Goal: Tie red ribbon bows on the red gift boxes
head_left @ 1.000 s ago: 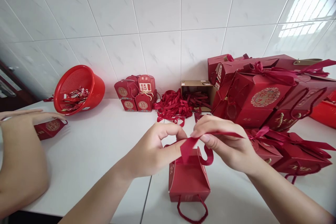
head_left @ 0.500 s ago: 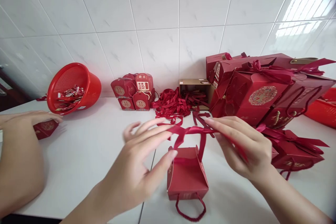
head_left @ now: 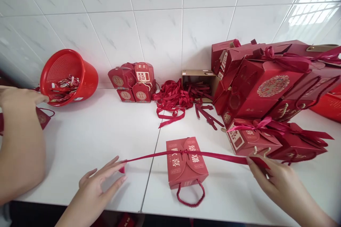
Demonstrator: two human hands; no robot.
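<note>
A red gift box [head_left: 183, 181] with gold lettering sits on the white table in front of me, its top flaps folded closed. A dark red ribbon [head_left: 218, 155] is threaded through the top and crossed in a knot at the middle. Its left end is held at the fingertips of my left hand [head_left: 99, 182], which is off to the left of the box. On the right, my right hand [head_left: 277, 177] pinches the other end between thumb and fingers. The ribbon stretches nearly straight between both hands. A twisted cord handle [head_left: 191, 204] hangs from the box's near side.
Behind lie a heap of ribbons [head_left: 173, 94] and loose straps [head_left: 207, 115]. Stacked finished boxes [head_left: 266, 81] stand right, smaller boxes [head_left: 133, 81] back left. A red basket [head_left: 89, 81] holds wrapped sweets. Another person's arm [head_left: 23, 142] reaches in from the left with a red box [head_left: 42, 117].
My hands have moved apart and down, drawing the ribbon out to both sides. The box's top flaps have come together. The other person's hand has shifted left and up.
</note>
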